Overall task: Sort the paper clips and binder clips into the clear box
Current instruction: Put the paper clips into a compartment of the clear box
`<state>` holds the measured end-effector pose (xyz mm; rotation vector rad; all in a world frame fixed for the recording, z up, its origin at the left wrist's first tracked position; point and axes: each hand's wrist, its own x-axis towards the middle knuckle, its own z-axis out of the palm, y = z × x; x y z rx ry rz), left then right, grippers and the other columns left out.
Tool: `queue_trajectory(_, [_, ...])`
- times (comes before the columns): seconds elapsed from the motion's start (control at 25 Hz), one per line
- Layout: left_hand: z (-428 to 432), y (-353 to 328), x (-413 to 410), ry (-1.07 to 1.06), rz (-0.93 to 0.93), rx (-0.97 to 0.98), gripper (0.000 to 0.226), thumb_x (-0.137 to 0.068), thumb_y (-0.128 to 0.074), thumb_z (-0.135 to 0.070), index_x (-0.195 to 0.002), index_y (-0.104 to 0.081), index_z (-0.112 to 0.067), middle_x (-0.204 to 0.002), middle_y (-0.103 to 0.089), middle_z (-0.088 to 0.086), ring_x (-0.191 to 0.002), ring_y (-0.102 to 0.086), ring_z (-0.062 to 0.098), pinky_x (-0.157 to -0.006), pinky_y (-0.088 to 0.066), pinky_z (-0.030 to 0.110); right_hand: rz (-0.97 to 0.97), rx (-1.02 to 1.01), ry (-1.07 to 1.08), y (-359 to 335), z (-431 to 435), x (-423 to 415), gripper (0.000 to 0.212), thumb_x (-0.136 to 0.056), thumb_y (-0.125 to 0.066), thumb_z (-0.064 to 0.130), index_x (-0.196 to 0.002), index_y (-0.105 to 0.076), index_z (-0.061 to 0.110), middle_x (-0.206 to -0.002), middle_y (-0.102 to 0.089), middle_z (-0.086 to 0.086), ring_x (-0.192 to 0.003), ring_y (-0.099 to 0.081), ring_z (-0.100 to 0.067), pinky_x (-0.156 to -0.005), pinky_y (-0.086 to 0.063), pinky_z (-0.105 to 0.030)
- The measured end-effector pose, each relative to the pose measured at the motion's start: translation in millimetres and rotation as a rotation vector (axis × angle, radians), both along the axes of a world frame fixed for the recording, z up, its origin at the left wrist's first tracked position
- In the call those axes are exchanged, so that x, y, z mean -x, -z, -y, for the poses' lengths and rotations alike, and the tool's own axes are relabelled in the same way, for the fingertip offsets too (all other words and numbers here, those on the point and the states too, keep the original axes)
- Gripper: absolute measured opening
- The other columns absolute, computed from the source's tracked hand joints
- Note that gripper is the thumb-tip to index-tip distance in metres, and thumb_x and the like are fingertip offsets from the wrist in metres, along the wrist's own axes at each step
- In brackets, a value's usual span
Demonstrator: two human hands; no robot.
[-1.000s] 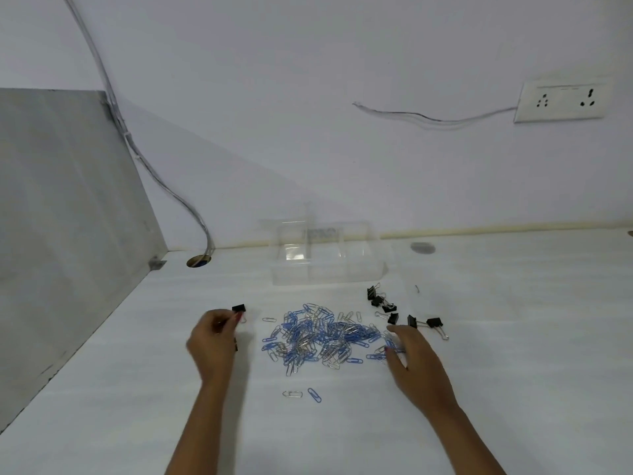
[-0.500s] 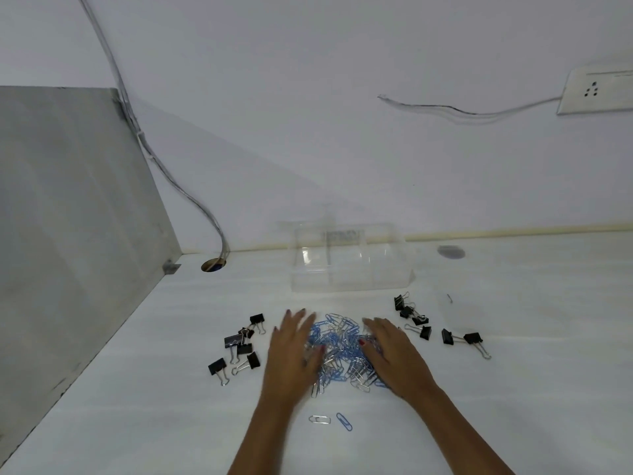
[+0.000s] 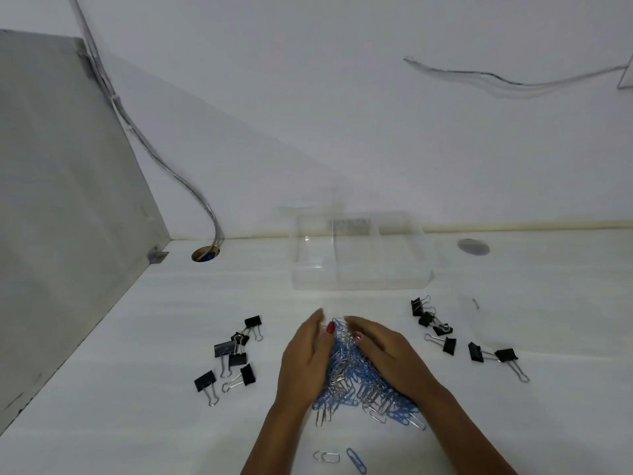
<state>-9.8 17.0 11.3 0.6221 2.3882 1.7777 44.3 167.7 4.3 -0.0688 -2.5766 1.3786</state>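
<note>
The heap of blue and silver wire paper clips (image 3: 356,378) lies on the white table (image 3: 513,423), just in front of the clear plastic compartment box (image 3: 359,258), which stands at the back of the table against the wall. Both hands cup the heap from its two sides: the left hand (image 3: 305,365) presses against its left flank, the right hand (image 3: 387,358) against its right, fingers straight and together, fingertips nearly meeting at the heap's far end. Neither hand grips anything; they are flat scoops, pressing the clips between them. Half a second ago the hands lay spread wider over the clips; now they have drawn closer, and the heap is narrower and piled higher. A second ago the left hand was pinching a single black clip, well left of the pile.

Left of the heap sits a group of black binder clips with silver handles (image 3: 233,354); a second group of black binder clips (image 3: 442,330) lies to its right, closer to the box. Two stray paper clips, one silver (image 3: 327,457) and one blue (image 3: 356,460), rest on the near side of the heap, apart from it.
</note>
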Motion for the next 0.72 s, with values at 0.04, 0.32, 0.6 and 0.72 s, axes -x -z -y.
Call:
queue_trajectory(0.04, [-1, 1, -2, 0.042, 0.002, -0.059, 0.036, -0.094, -0.040, -0.037, -0.127, -0.048, -0.026, -0.130, -0.054, -0.007, -0.116, -0.052, 0.004, -0.103, -0.042, 0.024, -0.008, 0.024, -0.021, -1, 2, -2, 0.032, -0.089, -0.043, 0.041, -0.121, -0.048, 0.043, -0.120, -0.055, 0.025, -0.110, -0.051, 0.009, -0.094, -0.041, -0.015])
queue_trajectory(0.32, [-4, 7, 13, -0.026, 0.047, 0.009, 0.048, -0.084, -0.032, -0.063, -0.126, -0.042, -0.043, -0.136, -0.048, -0.013, -0.126, -0.045, 0.011, -0.110, -0.034, 0.041, 0.041, 0.018, -0.016, -3, -16, -4, 0.044, -0.083, -0.034, 0.058, -0.125, -0.041, 0.048, -0.132, -0.043, 0.025, -0.122, -0.043, 0.004, -0.107, -0.029, -0.028])
queue_trajectory(0.6, [-1, -5, 4, -0.060, 0.172, -0.327, 0.026, -0.087, -0.040, -0.034, -0.105, -0.060, -0.032, -0.108, -0.066, 0.000, -0.091, -0.064, 0.021, -0.071, -0.049, 0.033, -0.134, 0.104, 0.073, -10, -13, -14, 0.029, -0.079, -0.043, 0.049, -0.104, -0.056, 0.045, -0.108, -0.062, 0.019, -0.097, -0.058, 0.008, -0.084, -0.046, -0.012])
queue_trajectory(0.72, [10, -7, 7, -0.131, 0.205, -0.334, 0.030, -0.089, -0.039, -0.036, -0.108, -0.059, -0.024, -0.110, -0.064, 0.001, -0.103, -0.059, 0.020, -0.085, -0.047, 0.033, 0.003, -0.056, -0.045, -8, -4, 3, 0.043, -0.084, -0.042, 0.050, -0.126, -0.046, 0.039, -0.132, -0.047, 0.020, -0.120, -0.042, 0.005, -0.110, -0.028, -0.028])
